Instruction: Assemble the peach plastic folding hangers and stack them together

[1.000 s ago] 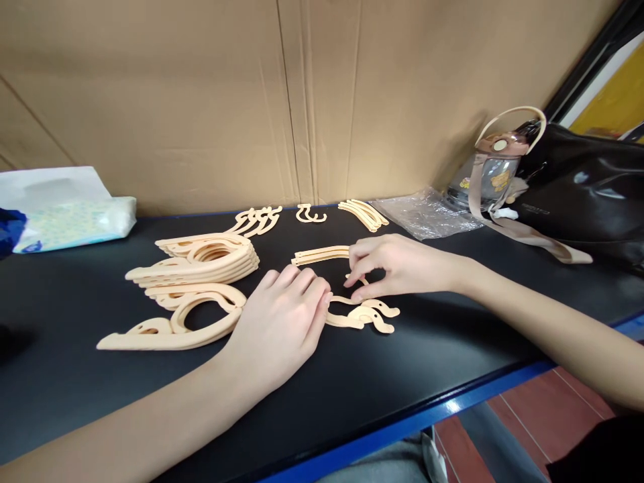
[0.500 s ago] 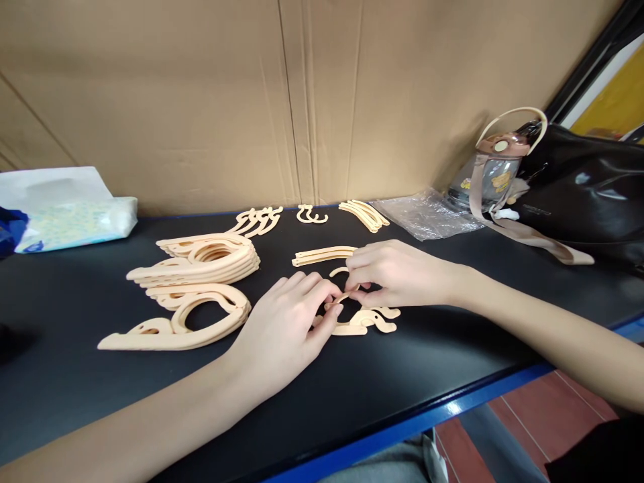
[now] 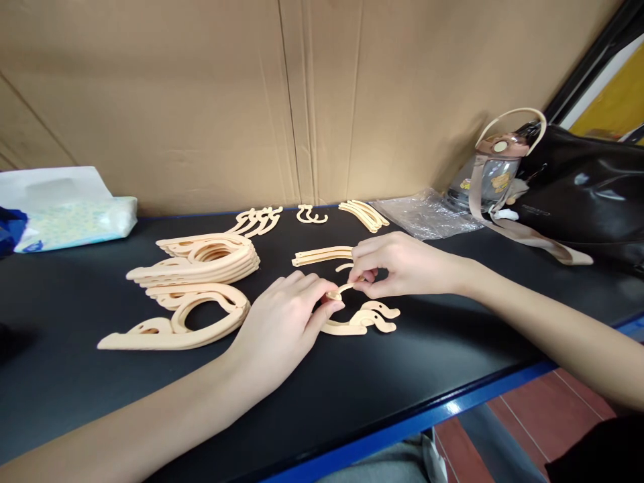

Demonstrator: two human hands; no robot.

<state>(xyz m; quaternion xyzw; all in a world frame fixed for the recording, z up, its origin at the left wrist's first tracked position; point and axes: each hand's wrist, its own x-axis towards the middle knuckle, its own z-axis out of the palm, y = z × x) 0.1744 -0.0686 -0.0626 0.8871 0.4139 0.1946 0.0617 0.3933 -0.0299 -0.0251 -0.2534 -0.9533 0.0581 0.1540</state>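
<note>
So both hands are on the same little part here: the left hand (image 3: 284, 315) has thumb and forefinger pinched together on one end of a small curved piece (image 3: 346, 288), and the right hand (image 3: 397, 265) has its fingertips closed on the other end. The piece is up between them, over the black table (image 3: 453, 349), roughly in the middle of everything. Right below, toward the person, a couple of wavy flat parts (image 3: 380, 315) lie overlapping, partly hidden by the left hand. Another thin curved bit (image 3: 345, 267) pokes out just beside the right fingers, and a few long strips (image 3: 322, 255) lie behind that, their right ends covered by the hand. Over on the left there's a back stack (image 3: 201, 268) of looped cream parts and a front stack (image 3: 171, 341) nearest the left forearm. Farther back: hooks (image 3: 312, 218), more curved strips (image 3: 363, 215) and a crinkly clear bag (image 3: 422, 215).
</note>
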